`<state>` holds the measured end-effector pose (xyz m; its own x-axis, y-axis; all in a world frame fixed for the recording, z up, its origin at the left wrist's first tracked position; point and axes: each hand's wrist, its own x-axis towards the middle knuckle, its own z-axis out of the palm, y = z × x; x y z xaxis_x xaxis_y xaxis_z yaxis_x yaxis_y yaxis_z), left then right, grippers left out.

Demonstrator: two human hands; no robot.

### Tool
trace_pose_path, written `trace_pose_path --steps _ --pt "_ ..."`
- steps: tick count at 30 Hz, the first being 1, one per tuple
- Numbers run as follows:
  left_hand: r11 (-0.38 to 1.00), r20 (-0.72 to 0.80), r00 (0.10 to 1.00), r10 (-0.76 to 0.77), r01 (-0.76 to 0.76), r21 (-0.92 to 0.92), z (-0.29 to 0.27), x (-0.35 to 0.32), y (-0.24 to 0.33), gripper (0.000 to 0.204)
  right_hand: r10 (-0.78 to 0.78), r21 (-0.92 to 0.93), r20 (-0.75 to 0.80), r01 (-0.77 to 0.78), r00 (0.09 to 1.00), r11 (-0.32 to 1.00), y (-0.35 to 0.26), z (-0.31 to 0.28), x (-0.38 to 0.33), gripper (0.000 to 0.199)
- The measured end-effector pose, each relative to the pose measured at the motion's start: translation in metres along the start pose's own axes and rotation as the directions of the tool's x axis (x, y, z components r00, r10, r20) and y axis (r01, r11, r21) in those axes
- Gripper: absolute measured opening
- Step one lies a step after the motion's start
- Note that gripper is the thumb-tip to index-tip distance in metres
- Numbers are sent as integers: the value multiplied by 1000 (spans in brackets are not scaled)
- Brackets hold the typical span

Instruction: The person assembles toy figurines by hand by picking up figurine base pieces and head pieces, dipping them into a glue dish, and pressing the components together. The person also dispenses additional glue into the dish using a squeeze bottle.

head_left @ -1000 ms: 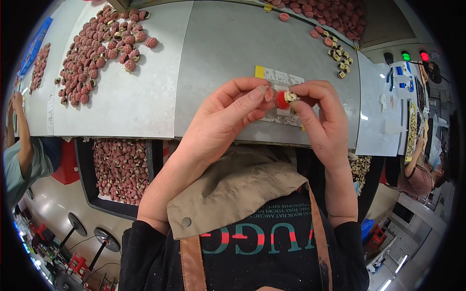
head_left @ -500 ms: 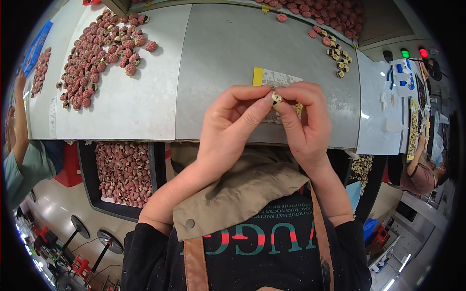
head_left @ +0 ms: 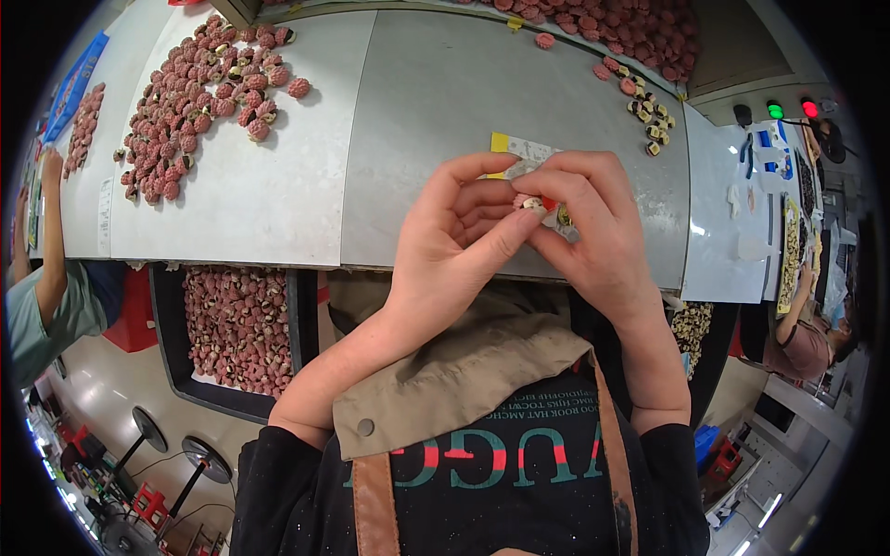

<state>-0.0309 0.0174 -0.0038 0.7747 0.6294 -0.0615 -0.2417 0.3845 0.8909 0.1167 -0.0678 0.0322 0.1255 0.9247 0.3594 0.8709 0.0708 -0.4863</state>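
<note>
Grey sheet-metal desk (head_left: 445,111) runs across the workshop, with a loose heap of small pink-red knobbly pieces (head_left: 190,88) on its left and more along the far edge (head_left: 603,23). Above the near edge, the left hand (head_left: 459,246) and right hand (head_left: 593,227) are pressed together, fingertips pinching one small red-and-cream piece (head_left: 533,202) between them. A black tray of similar pink pieces (head_left: 236,329) sits below the desk. Judging by the full piles, much sorting seems left.
</note>
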Motion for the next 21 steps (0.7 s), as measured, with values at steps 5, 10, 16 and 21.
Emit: trace_pose_path --steps 5,10,16,21 --pt "996 -7 1000 2 -2 -91 0 -1 -5 42 65 141 27 -68 998 988 2 -2 -6 34" --pt "994 -14 995 99 -99 56 0 -2 -15 38 64 172 -20 -60 998 983 5 7 -14 33" --pt "984 -12 990 140 -138 110 3 3 -19 35 56 160 -149 -32 987 987 8 15 -16 34" --pt "975 -4 992 122 -119 186 10 4 -15 33 59 153 -77 -47 995 987 16 5 -23 32"
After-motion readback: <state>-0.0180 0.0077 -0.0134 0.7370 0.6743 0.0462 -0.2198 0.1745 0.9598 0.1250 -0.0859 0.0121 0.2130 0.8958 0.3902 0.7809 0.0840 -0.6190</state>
